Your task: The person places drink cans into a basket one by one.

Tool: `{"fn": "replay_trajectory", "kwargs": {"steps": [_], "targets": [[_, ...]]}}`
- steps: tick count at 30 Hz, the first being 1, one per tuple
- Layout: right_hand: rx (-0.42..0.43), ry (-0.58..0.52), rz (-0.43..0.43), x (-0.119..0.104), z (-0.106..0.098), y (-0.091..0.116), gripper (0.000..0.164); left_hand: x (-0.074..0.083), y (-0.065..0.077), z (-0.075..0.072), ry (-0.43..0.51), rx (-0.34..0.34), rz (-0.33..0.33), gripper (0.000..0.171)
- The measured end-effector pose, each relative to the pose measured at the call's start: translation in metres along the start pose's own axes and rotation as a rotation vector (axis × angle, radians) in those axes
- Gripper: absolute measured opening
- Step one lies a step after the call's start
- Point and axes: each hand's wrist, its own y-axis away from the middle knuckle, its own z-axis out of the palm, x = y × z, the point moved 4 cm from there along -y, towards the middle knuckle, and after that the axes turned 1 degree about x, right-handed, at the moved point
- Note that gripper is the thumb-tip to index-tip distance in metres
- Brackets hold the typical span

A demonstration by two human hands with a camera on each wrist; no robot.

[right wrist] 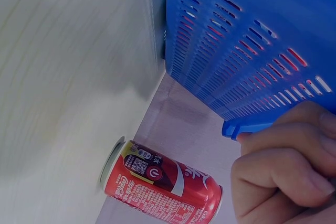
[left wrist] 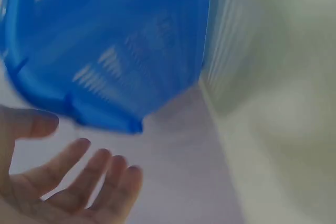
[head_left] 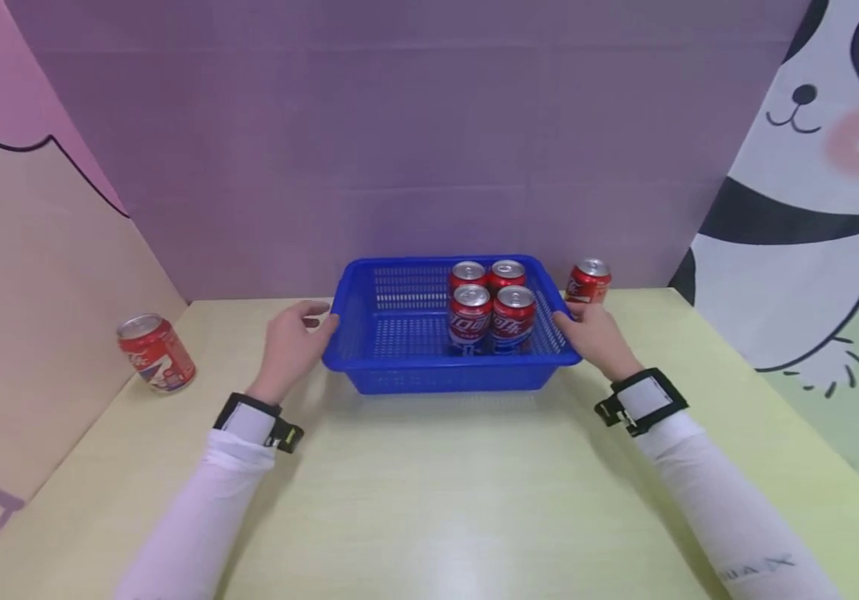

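Observation:
A blue plastic basket (head_left: 447, 380) stands against the back wall, with several red soda cans (head_left: 513, 321) upright in its right half. My left hand (head_left: 297, 343) is at the basket's left side, thumb against the rim. In the left wrist view its loosely bent fingers (left wrist: 94, 179) are spread below the rim, apart from it. At the opposite side, my right hand (head_left: 596, 335) grips the rim, thumb toward the inside. The right wrist view shows its fingers (right wrist: 283, 169) curled beside the rim's edge.
One red can (head_left: 156, 353) stands on the left of the pale table (head_left: 429, 492), near the left wall. Another red can (head_left: 588, 282) stands behind my right hand, close to the back wall (head_left: 429, 142). Side walls with printed drawings flank the table.

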Motion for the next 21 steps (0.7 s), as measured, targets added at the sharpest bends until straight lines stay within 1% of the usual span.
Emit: {"fn": "replay_trajectory", "kwargs": {"steps": [2, 4, 5, 7, 9, 11, 14, 21], "targets": [[-0.003, 0.005, -0.005, 0.001, 0.0, -0.001, 0.044, -0.007, -0.001, 0.012, 0.104, -0.085, -0.1, 0.053], [-0.008, 0.002, 0.001, 0.0, 0.0, -0.001, 0.044, -0.01, -0.002, 0.021, 0.206, -0.158, -0.179, 0.065], [-0.013, 0.0, 0.005, 0.0, 0.0, -0.001, 0.045, -0.012, -0.002, 0.024, 0.248, -0.19, -0.211, 0.07], [-0.023, -0.012, 0.018, 0.0, 0.0, -0.001, 0.046, -0.013, -0.001, 0.028, 0.305, -0.237, -0.265, 0.075], [-0.024, -0.016, 0.024, 0.0, -0.001, 0.0, 0.047, -0.013, 0.0, 0.03, 0.369, -0.265, -0.306, 0.076], [-0.02, -0.02, 0.023, 0.0, -0.002, 0.0, 0.047, -0.012, 0.001, 0.031, 0.403, -0.28, -0.323, 0.075], [-0.016, -0.019, 0.023, 0.001, -0.003, 0.0, 0.046, -0.009, 0.001, 0.032, 0.414, -0.291, -0.321, 0.073], [-0.03, -0.047, 0.032, 0.003, 0.001, 0.0, 0.047, -0.012, 0.002, 0.033, 0.41, -0.296, -0.317, 0.069]]}}
